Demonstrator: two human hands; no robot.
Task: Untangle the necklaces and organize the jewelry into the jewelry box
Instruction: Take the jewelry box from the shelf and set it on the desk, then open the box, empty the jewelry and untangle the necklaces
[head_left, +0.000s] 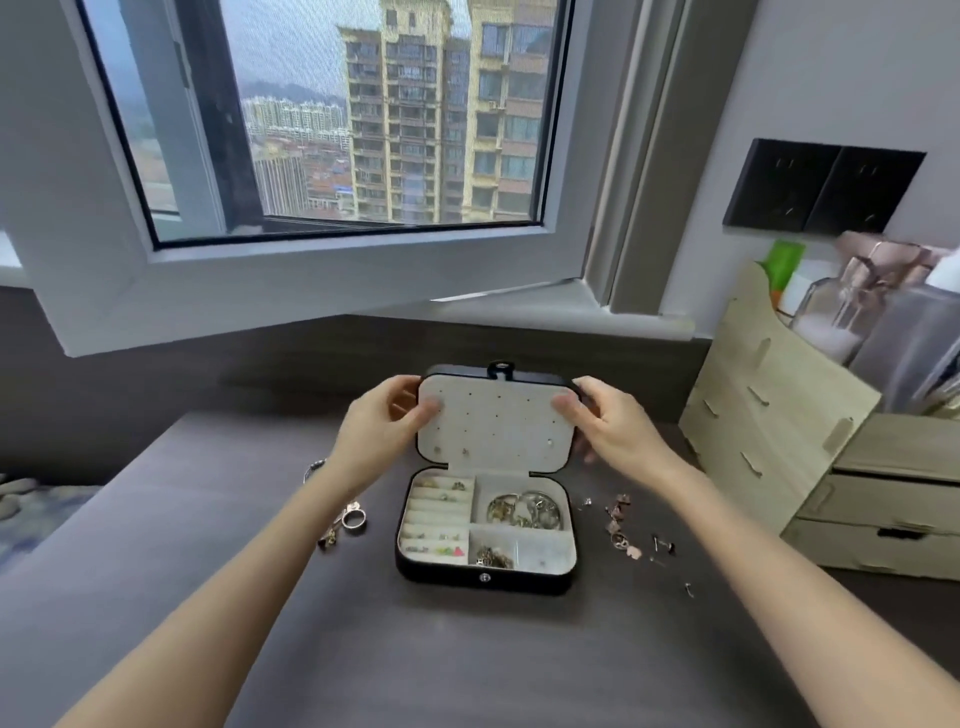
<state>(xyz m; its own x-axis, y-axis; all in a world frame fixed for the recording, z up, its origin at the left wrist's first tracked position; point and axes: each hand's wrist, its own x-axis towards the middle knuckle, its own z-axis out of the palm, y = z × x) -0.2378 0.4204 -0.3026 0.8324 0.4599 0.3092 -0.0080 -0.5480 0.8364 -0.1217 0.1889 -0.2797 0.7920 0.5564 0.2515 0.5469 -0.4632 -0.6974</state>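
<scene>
Left hand (387, 423): bare forearm reaching in from the near left and running up toward the far centre, wrist straight, thumb laid forward on the pale inner face of the raised lid (496, 423) at its left edge, remaining fingers curled behind that edge, pinching it. Right hand (605, 423): bare forearm entering from the near right, mirroring the other, thumb pressed on the inner face at the right edge, fingers wrapped round the back, lower fingertips showing below the palm. Both hands level with each other, well apart, palms turned inward.
</scene>
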